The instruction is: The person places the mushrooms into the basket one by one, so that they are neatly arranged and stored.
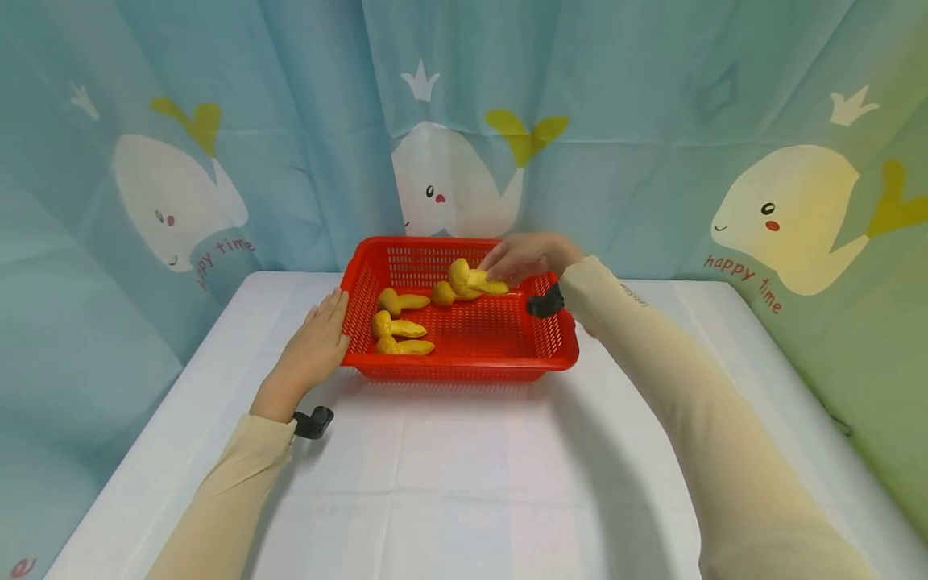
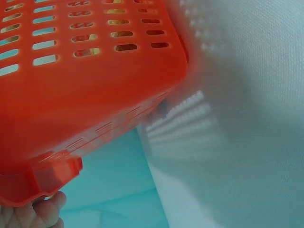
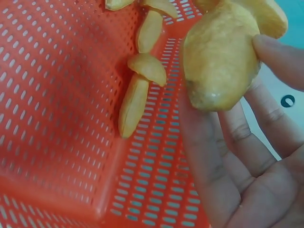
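Observation:
Above the back part of a red plastic basket, my right hand pinches a yellow mushroom between thumb and fingers. The right wrist view shows this mushroom's thick stem close up, its cap partly cut off at the top edge. Inside the basket, near the back, lies another mushroom, partly covered by the held one. Three more mushrooms lie along the left side, among them one at the front. My left hand rests against the basket's left rim with its fingers stretched along it.
The basket stands on a table with a white cloth. Behind it hangs a blue-green curtain printed with whales, which also covers both sides. Each wrist carries a black strap, such as the left one.

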`<state>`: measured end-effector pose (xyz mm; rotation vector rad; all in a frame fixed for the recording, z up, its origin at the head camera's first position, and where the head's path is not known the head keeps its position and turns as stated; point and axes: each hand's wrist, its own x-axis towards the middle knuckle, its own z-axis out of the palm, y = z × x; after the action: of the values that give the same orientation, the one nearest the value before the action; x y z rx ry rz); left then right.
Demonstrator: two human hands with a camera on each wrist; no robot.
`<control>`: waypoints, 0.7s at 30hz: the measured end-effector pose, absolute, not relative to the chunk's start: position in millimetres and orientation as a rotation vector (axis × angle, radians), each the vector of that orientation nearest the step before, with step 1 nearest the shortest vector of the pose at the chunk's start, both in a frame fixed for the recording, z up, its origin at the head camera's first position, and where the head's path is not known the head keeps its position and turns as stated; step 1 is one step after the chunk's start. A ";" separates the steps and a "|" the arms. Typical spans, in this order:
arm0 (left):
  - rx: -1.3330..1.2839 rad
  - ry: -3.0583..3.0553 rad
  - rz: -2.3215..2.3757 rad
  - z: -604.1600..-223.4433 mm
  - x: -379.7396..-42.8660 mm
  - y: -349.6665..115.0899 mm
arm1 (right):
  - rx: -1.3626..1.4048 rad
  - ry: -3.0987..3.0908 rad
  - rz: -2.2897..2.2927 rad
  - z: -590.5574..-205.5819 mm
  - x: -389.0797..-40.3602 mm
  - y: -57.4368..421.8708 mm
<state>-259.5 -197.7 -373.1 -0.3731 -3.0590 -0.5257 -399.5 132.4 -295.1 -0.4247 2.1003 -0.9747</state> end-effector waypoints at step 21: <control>-0.373 -3.058 -0.481 -375.5 -261.3 -198.2 | -0.362 2.111 -1.009 -338.5 -414.9 97.4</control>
<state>-261.3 -198.2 -375.5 -0.3731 -3.0580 -0.4813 -414.9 97.4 -338.5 -0.3625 2.1111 -1.0086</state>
